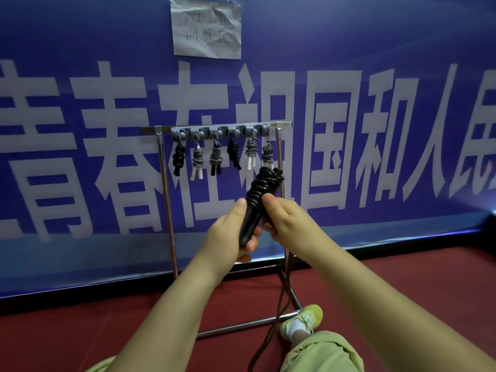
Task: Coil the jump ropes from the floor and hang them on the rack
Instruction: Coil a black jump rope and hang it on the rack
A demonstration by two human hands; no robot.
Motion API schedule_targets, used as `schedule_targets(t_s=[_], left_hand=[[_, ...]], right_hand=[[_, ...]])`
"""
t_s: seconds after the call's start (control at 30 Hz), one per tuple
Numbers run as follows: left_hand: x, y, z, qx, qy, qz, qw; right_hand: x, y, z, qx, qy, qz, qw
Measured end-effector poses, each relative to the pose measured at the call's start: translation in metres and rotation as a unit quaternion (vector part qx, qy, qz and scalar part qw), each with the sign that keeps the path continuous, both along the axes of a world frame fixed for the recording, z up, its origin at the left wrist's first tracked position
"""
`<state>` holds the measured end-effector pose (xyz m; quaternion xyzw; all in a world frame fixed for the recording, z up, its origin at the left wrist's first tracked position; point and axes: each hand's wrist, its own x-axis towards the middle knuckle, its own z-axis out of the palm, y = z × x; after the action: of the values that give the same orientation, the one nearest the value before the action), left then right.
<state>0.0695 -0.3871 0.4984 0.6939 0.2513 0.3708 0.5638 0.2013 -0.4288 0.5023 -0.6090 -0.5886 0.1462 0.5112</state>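
A black jump rope (261, 191) is wound in tight turns around its handles, held up in front of the rack (217, 129). My left hand (228, 232) grips the lower handle end. My right hand (284, 216) pinches the rope beside the coil. A loose tail of rope (279, 304) trails from my right hand down to the floor. Several coiled ropes (214, 157), black and grey, hang from the rack's hooks.
The metal rack frame stands on a red floor (402, 277) against a blue banner wall (80, 157) with large white characters. My knee and a yellow-green shoe (306, 318) sit beside the rack's base bar. A paper note (206, 28) is stuck above.
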Motion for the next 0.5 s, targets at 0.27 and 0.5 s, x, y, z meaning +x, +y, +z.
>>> schedule_targets(t_s=[0.27, 0.5], left_hand=[[-0.008, 0.018, -0.017, 0.003, 0.074, 0.019, 0.997], [-0.010, 0.026, -0.018, 0.093, 0.110, 0.097, 0.985]], right_hand=[[-0.002, 0.003, -0.021, -0.155, 0.038, -0.035, 0.987], [-0.006, 0.002, -0.020, -0.179, 0.132, 0.023, 0.975]])
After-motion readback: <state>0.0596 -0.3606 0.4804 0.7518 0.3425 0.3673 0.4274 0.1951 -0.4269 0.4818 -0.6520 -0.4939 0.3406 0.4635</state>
